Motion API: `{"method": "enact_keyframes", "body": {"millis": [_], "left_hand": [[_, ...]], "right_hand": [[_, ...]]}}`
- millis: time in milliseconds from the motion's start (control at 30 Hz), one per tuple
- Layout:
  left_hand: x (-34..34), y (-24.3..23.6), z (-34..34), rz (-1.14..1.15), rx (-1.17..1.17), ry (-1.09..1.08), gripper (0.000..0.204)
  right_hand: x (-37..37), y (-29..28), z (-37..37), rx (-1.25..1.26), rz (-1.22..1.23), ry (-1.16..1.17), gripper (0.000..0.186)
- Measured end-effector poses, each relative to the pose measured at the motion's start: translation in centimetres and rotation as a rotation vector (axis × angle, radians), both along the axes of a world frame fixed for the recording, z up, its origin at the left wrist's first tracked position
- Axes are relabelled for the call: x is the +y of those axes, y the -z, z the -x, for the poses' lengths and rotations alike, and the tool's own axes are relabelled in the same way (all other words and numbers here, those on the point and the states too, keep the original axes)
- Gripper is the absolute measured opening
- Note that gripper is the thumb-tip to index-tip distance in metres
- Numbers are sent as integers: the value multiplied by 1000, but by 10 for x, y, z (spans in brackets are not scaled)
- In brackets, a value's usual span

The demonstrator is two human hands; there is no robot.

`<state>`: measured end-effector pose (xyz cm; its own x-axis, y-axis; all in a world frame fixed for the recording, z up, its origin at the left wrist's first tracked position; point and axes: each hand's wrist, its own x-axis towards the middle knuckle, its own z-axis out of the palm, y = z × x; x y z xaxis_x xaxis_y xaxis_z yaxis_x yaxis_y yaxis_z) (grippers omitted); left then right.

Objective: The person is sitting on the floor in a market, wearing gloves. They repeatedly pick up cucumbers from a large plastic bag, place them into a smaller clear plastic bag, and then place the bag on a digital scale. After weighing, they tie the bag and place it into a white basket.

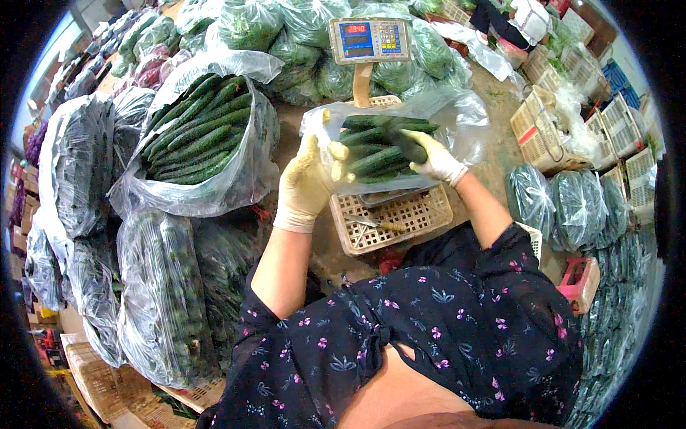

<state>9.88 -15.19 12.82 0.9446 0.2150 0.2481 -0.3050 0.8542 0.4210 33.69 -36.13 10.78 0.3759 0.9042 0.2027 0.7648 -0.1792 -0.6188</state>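
Note:
A clear plastic bag lies spread on the scale, with several dark green cucumbers in its opening. My left hand, in a pale rubber glove, is closed at the bag's left edge, its fingers curled over the film. My right hand, gloved alike, grips a cucumber blurred by motion, just over the others. Below the bag, a beige plastic crate bears a knife with a light handle. Behind the bag rises the scale's display, lit red.
To my left, a big open bag of cucumbers stands among filled, tied bags. More bags of greens are heaped behind the scale. On the right are beige crates, packed bags and a pink stool. Another person is far off.

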Motion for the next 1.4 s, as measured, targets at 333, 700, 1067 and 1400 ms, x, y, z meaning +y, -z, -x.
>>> {"method": "enact_keyframes", "body": {"millis": [333, 700, 1067, 1400], "left_hand": [[2, 26, -8, 3, -5, 28, 53], [6, 41, 2, -142, 342, 3, 51], [13, 37, 35, -567, 836, -61, 21], [19, 72, 42, -500, 711, -8, 26]], "right_hand": [[77, -46, -57, -150, 593, -118, 65], [275, -100, 129, -111, 6, -499, 25], [412, 26, 188, -676, 523, -415, 46], [416, 17, 187, -692, 508, -455, 45]]}}
